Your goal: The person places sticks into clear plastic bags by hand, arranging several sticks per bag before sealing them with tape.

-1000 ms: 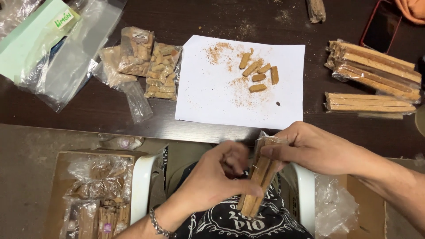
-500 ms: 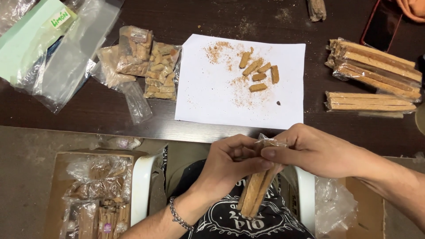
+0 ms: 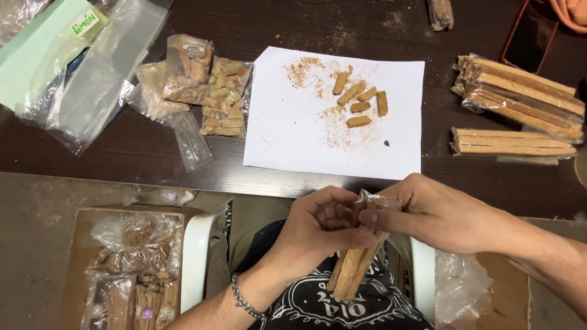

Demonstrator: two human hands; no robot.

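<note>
Over my lap I hold a clear plastic bag of long wooden sticks [image 3: 353, 269], standing nearly upright. My left hand [image 3: 318, 232] grips its upper part, thumb across the front. My right hand [image 3: 437, 214] pinches the bag's crinkled top edge from the right. On the dark table ahead lies a white paper sheet [image 3: 293, 134] carrying several short wood chunks [image 3: 362, 101] and reddish sawdust.
Wrapped bundles of long sticks [image 3: 520, 98] lie at the table's right. Small bags of wood bits [image 3: 208, 91] and clear plastic bags [image 3: 92, 79] lie at left. A cardboard box of bagged sticks [image 3: 128, 269] sits on the floor, lower left. White chair arms flank my lap.
My left hand slid up the bag from its middle to just under the top, meeting my right hand. The bag stayed nearly in place.
</note>
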